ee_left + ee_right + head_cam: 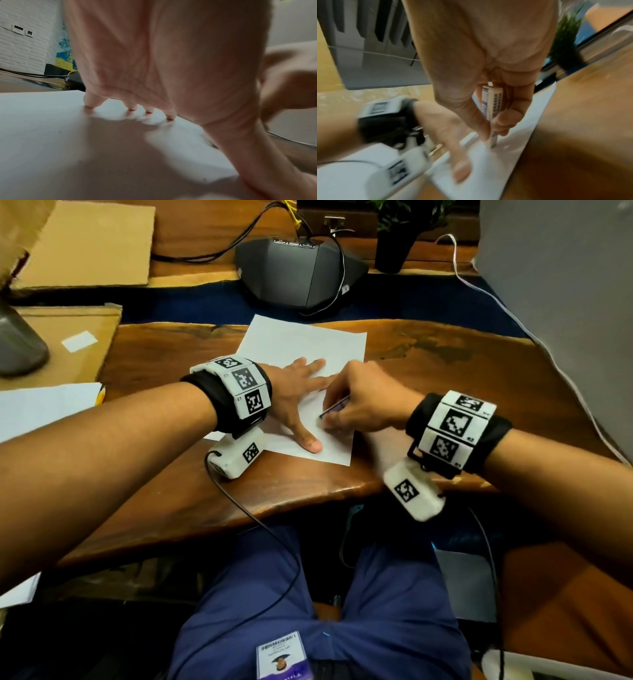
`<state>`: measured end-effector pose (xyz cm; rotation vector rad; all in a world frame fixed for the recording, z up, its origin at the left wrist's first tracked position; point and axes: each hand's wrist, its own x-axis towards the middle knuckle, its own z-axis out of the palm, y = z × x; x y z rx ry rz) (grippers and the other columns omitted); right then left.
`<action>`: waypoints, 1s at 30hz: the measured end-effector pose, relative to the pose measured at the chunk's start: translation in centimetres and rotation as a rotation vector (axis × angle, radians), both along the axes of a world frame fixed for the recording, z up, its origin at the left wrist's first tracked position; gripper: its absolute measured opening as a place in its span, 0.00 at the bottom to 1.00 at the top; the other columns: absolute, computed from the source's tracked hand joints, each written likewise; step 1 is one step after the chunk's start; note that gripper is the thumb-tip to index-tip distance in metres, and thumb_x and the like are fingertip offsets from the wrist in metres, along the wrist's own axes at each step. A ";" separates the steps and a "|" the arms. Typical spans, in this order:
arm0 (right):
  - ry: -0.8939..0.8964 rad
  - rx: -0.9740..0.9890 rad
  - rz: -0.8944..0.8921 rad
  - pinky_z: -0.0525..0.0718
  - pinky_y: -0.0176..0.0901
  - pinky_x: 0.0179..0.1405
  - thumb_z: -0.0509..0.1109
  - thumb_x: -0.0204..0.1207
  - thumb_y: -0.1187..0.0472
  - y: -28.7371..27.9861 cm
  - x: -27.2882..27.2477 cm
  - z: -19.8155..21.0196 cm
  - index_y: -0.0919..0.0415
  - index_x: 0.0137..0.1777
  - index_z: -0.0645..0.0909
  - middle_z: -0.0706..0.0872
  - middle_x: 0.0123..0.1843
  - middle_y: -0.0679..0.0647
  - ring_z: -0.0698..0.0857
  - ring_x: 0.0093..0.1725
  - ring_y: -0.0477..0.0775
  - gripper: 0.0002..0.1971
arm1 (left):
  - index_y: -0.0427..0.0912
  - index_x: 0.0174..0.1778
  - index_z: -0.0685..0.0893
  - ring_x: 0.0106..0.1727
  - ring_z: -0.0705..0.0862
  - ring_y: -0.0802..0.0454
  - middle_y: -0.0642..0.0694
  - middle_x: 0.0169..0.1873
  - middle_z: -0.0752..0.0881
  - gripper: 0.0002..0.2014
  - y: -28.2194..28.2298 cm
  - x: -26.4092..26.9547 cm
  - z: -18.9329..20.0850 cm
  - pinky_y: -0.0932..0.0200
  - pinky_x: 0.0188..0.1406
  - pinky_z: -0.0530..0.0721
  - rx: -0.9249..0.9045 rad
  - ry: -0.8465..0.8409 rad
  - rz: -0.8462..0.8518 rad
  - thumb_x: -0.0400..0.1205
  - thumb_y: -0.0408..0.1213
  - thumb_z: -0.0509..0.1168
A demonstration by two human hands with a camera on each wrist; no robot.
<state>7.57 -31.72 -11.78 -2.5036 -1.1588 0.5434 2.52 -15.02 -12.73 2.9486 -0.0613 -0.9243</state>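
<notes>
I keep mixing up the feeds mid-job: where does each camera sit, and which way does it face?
Head: on the head, facing forward and down at the table; the left hand, right hand and lap show.
Left wrist: under that wrist, facing along the palm to fingertips pressing the paper.
Right wrist: under that wrist, facing along fingers pinching the eraser; the left hand shows too.
Shared: all three see the paper.

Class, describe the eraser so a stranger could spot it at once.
On the wooden desk lies a white sheet of paper, pressed flat by the left hand. The right hand pinches the eraser end-down on it. It alone wears a blue-and-white printed sleeve.
</notes>
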 end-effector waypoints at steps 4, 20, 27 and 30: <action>-0.012 0.033 -0.177 0.77 0.29 0.28 0.83 0.71 0.54 -0.1 2.6 0.6 0.57 0.45 0.92 0.91 0.41 0.50 0.86 0.40 0.46 0.08 | 0.66 0.83 0.32 0.86 0.33 0.45 0.54 0.84 0.29 0.69 0.0 0.1 -0.1 0.27 0.81 0.47 0.011 0.006 0.001 0.52 0.76 0.69; -0.029 -0.002 -0.143 0.76 0.29 0.27 0.83 0.69 0.55 0.5 1.9 0.7 0.56 0.42 0.92 0.91 0.40 0.49 0.85 0.39 0.43 0.07 | 0.64 0.83 0.33 0.86 0.33 0.45 0.53 0.84 0.29 0.69 -0.1 0.2 -0.2 0.28 0.82 0.48 0.032 0.006 -0.007 0.54 0.77 0.69; -0.038 -0.012 -0.048 0.75 0.27 0.26 0.83 0.69 0.56 1.0 0.6 0.3 0.57 0.41 0.92 0.90 0.38 0.49 0.83 0.36 0.42 0.06 | 0.62 0.84 0.34 0.86 0.33 0.43 0.51 0.84 0.30 0.68 0.0 0.1 -0.2 0.28 0.82 0.48 0.019 -0.012 -0.020 0.57 0.76 0.71; -0.108 0.025 -0.149 0.74 0.29 0.27 0.82 0.70 0.56 1.0 2.0 0.4 0.60 0.43 0.92 0.91 0.41 0.53 0.83 0.38 0.44 0.07 | 0.64 0.83 0.34 0.86 0.34 0.43 0.52 0.85 0.30 0.70 0.1 0.0 -0.3 0.26 0.81 0.49 0.023 -0.008 -0.006 0.51 0.78 0.68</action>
